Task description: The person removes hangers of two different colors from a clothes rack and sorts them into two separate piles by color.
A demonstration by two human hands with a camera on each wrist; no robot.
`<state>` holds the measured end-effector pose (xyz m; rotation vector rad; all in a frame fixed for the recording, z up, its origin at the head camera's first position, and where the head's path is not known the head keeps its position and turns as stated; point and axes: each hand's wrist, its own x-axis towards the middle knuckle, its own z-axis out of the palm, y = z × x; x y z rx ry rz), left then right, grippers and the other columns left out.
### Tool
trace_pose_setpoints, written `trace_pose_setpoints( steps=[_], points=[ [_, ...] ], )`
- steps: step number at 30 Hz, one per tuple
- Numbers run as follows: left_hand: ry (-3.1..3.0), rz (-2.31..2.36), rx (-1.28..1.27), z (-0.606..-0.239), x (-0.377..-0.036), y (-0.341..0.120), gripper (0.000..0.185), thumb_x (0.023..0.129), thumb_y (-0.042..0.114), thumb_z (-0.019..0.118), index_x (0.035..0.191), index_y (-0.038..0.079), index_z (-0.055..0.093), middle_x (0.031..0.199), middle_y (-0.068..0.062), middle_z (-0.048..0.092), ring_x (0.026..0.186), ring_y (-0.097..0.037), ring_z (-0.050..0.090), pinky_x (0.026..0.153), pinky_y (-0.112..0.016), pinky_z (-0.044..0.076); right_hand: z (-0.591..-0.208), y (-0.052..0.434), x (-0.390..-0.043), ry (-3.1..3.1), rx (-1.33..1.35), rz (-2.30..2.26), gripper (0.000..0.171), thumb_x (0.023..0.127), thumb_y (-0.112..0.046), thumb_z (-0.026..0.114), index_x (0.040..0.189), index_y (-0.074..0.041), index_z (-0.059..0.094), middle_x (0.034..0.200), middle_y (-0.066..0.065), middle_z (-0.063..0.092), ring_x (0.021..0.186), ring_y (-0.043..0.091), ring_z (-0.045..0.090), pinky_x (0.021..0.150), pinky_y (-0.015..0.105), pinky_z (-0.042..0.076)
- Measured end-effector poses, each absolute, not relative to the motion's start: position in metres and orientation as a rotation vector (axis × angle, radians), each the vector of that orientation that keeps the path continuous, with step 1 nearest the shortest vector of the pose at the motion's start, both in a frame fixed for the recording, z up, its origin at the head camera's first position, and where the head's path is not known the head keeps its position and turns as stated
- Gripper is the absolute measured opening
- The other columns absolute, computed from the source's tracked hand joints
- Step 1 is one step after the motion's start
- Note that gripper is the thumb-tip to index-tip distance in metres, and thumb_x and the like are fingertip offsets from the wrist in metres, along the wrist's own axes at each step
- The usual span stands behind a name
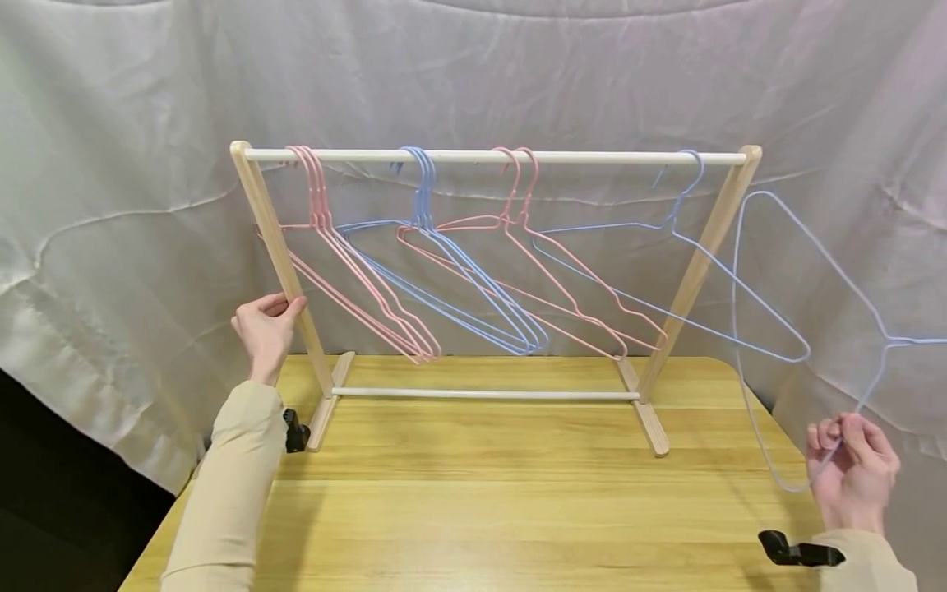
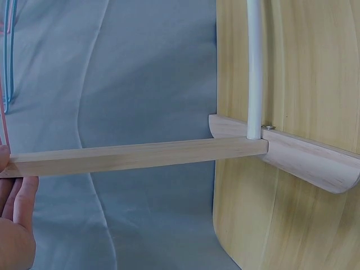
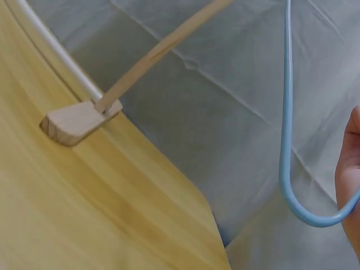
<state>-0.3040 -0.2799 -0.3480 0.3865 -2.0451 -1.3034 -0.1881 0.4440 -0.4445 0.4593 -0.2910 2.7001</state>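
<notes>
My left hand (image 1: 266, 329) pinches the left wooden post (image 1: 284, 271) of a clothes rack between thumb and fingers; the left wrist view shows the fingers at the post's edge. Off the rack's right side, my right hand (image 1: 854, 469) holds a blue wire hanger (image 1: 886, 339) by one shoulder near its corner. This hanger is turned sideways, its hook pointing right and cut off by the frame. From the white top rail (image 1: 592, 158) hang pink hangers (image 1: 318, 220) at the left, blue hangers (image 1: 423, 197), two pink hangers (image 1: 505, 219) and a single blue hanger (image 1: 672, 222) near the right post.
The rack stands on a wooden table (image 1: 473, 510), its feet (image 1: 651, 427) joined by a white lower bar (image 1: 481, 394). Grey curtains (image 1: 473, 82) hang behind and at both sides. A dark area (image 1: 66, 485) lies beyond the table's left edge.
</notes>
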Motion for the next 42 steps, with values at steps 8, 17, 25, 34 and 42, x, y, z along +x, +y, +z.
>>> trace_pose_setpoints(
  steps=[8,17,25,34,42],
  points=[
    [-2.041,-1.291,0.393,-0.349,-0.304,-0.279,0.033,0.088,0.023,0.078,0.111,0.000,0.076,0.109,-0.023,0.073,0.063,0.023,0.050,0.071,-0.005,0.042,-0.458,0.453,-0.177,-0.444,0.262,2.606,0.028,0.099,0.018,0.037,0.093,0.026,0.063,0.074,0.033,0.065,0.056,0.036,0.055,0.052,0.043,0.047],
    [-2.050,-1.289,0.393,-0.347,-0.304,-0.279,0.033,0.088,0.025,0.078,0.111,0.001,0.077,0.110,-0.022,0.073,0.065,0.022,0.050,0.071,-0.006,0.042,-0.481,0.454,-0.171,-0.784,0.056,2.504,0.024,0.092,0.024,0.048,0.091,0.020,0.071,0.075,0.027,0.074,0.046,0.026,0.063,0.045,0.033,0.053],
    [-2.044,-1.292,0.391,-0.349,-0.305,-0.279,0.034,0.089,0.025,0.078,0.112,0.001,0.076,0.110,-0.022,0.073,0.064,0.022,0.051,0.070,-0.005,0.042,-0.501,0.451,-0.170,-0.957,-0.099,2.444,0.022,0.089,0.023,0.055,0.090,0.014,0.075,0.071,0.021,0.075,0.047,0.021,0.065,0.042,0.028,0.052],
    [-2.047,-1.292,0.402,-0.349,-0.305,-0.279,0.032,0.088,0.025,0.078,0.110,0.001,0.077,0.109,-0.021,0.073,0.068,0.021,0.050,0.079,-0.008,0.040,-0.515,0.447,-0.172,-1.097,-0.287,2.371,0.022,0.086,0.023,0.061,0.083,0.008,0.078,0.070,0.015,0.076,0.048,0.017,0.066,0.039,0.024,0.047],
    [-2.042,-1.298,0.401,-0.348,-0.304,-0.280,0.033,0.088,0.025,0.078,0.111,0.001,0.077,0.110,-0.022,0.073,0.066,0.021,0.051,0.073,-0.006,0.041,-0.520,0.445,-0.172,-1.375,-0.493,2.200,0.030,0.088,0.016,0.062,0.078,-0.005,0.080,0.064,-0.001,0.075,0.042,0.008,0.058,0.038,0.020,0.044]
  ],
)
